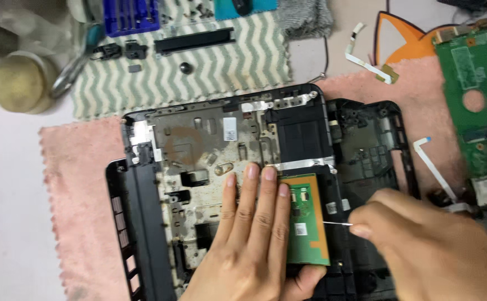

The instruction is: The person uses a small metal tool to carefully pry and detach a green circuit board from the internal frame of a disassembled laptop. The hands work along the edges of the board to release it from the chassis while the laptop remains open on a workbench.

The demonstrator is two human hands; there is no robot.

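While the left hand (pixel 249 228) lies flat, fingers spread, pinning the green touchpad board (pixel 309 220) inside the near-right part of the open laptop base (pixel 221 139), the right hand (pixel 422 245) is pinched shut on a thin metal probe (pixel 337 223) whose tip touches the board. Best to keep the palm pressing steady and lever gently at the edge. Small white sticker (pixel 230 129) sits far-centre on the metal plate; another pale label (pixel 301 229) on the board. Bare green motherboard (pixel 477 106) lies far right on the worktop (pixel 9 184).
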